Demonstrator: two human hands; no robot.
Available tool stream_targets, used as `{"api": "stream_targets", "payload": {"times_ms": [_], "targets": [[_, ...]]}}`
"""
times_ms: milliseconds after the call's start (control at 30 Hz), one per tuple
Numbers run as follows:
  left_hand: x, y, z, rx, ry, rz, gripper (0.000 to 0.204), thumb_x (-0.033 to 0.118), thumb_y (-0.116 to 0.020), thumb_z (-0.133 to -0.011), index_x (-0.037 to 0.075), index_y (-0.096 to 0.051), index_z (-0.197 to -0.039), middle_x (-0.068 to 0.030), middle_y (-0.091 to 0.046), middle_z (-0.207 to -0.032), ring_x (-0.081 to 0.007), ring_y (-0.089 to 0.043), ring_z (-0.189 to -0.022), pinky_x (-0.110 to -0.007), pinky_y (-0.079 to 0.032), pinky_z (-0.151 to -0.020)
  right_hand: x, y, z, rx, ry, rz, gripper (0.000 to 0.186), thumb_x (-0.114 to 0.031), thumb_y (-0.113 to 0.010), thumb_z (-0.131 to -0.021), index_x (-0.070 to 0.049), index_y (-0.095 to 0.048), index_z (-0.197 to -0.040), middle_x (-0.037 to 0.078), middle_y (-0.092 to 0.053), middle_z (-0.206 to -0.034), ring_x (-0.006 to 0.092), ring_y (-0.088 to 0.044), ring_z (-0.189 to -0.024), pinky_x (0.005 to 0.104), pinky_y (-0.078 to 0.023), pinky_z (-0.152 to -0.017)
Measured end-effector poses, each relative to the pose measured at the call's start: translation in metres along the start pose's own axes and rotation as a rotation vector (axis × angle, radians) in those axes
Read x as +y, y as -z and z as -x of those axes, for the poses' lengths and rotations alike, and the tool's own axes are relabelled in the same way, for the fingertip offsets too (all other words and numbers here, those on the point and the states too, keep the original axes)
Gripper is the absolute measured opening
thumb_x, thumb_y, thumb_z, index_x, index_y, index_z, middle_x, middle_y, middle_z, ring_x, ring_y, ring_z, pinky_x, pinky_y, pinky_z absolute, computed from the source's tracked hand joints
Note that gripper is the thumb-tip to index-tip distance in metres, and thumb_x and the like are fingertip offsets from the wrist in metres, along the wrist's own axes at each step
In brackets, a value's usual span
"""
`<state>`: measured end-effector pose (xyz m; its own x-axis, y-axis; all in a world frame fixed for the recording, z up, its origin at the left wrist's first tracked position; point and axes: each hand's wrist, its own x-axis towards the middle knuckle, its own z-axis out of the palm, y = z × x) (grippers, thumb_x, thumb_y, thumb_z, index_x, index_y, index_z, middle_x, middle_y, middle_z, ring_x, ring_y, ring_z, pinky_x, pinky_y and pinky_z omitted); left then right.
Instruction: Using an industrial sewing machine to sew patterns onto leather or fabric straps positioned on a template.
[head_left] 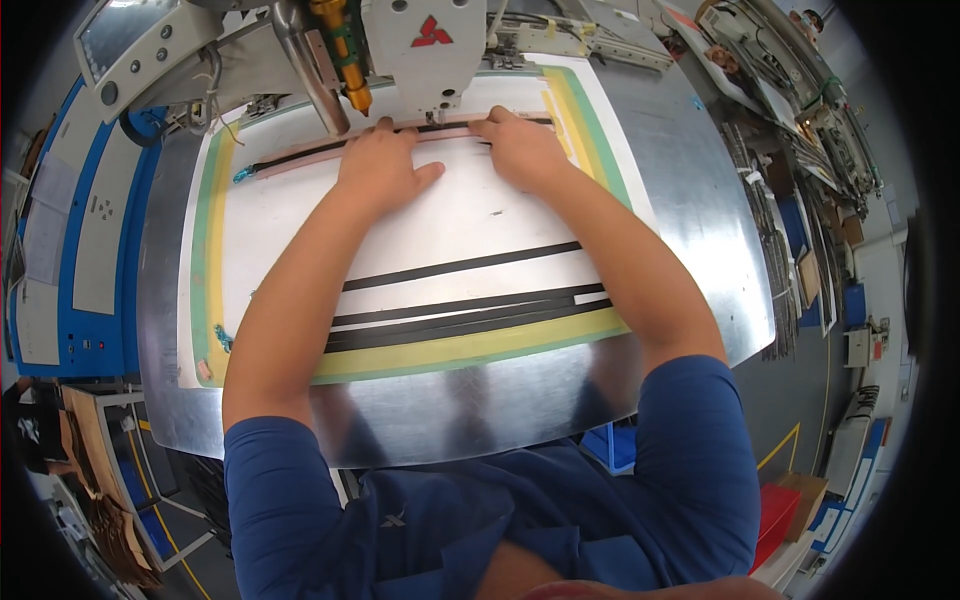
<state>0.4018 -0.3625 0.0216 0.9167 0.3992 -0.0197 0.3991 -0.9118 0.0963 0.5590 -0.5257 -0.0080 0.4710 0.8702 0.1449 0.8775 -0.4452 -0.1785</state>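
A long strip of black and pink material [290, 158] runs across the upper part of the white sheet [440, 220], beneath the sewing machine head [425, 50]. My left hand [385, 170] rests on it with fingers spread and thumb stretched to the right. Just right of the presser foot [437, 118], my right hand [520, 150] lays its fingertips on the same strip. Its fingers are partly bent, and I see nothing lifted in them. Several loose black strips [460, 265] lie nearer to me, between my forearms.
Yellow and green tape [590, 130] borders the sheet on a shiny metal table [700, 220]. A metal tube [310, 70] and a gold-tipped nozzle [357, 95] hang by my left hand. A control panel [150, 50] stands upper left, a blue cabinet [95, 250] left.
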Motion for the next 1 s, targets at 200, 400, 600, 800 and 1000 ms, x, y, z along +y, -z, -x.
{"api": "stream_targets", "payload": {"times_ms": [200,400,600,800,1000], "targets": [[-0.009,-0.012,-0.006,0.055,-0.033,-0.018,0.066,0.053,-0.072,-0.088,0.008,-0.069,-0.136,-0.021,-0.063,-0.134,-0.0364,-0.062,-0.124,-0.045,-0.049,-0.108,-0.013,-0.008,-0.007,0.015,0.018,-0.048,0.043,-0.002,-0.051,-0.095,-0.013,-0.068,-0.132,0.012,-0.063,-0.127,0.0337,-0.071,-0.109,0.0468,-0.058,-0.092],[-0.009,-0.009,0.0,0.055,0.005,-0.021,0.066,0.054,-0.071,-0.088,0.011,-0.068,-0.139,-0.0205,-0.063,-0.135,-0.0361,-0.062,-0.125,-0.045,-0.048,-0.109,0.01,-0.002,0.0,0.003,-0.04,-0.007,0.044,-0.001,-0.051,-0.095,-0.014,-0.067,-0.134,0.009,-0.063,-0.129,0.031,-0.069,-0.114,0.0442,-0.057,-0.095],[-0.019,-0.01,-0.009,-0.026,-0.028,-0.016,0.067,0.054,-0.07,-0.09,0.008,-0.068,-0.139,-0.0206,-0.061,-0.137,-0.0375,-0.061,-0.125,-0.046,-0.047,-0.11,0.022,0.009,0.008,-0.031,-0.087,-0.029,0.049,0.0,-0.045,-0.096,-0.015,-0.066,-0.136,0.005,-0.064,-0.131,0.0299,-0.066,-0.117,0.0417,-0.055,-0.099],[-0.013,-0.02,-0.004,0.111,-0.009,0.015,0.064,0.05,-0.071,-0.089,0.002,-0.071,-0.13,-0.0218,-0.062,-0.135,-0.0371,-0.06,-0.126,-0.046,-0.047,-0.11,0.008,0.001,0.0,-0.031,-0.094,-0.023,0.048,0.002,-0.049,-0.094,-0.014,-0.066,-0.136,0.007,-0.064,-0.13,0.0299,-0.068,-0.115,0.0428,-0.057,-0.096],[-0.01,-0.023,-0.011,0.106,-0.041,0.035,0.064,0.046,-0.075,-0.087,0.002,-0.07,-0.133,-0.0214,-0.064,-0.132,-0.0399,-0.062,-0.121,-0.046,-0.049,-0.108,0.003,-0.007,-0.002,0.009,-0.053,-0.092,0.046,-0.001,-0.047,-0.095,-0.013,-0.068,-0.134,0.004,-0.065,-0.13,0.0278,-0.066,-0.116,0.0412,-0.055,-0.097]]}}
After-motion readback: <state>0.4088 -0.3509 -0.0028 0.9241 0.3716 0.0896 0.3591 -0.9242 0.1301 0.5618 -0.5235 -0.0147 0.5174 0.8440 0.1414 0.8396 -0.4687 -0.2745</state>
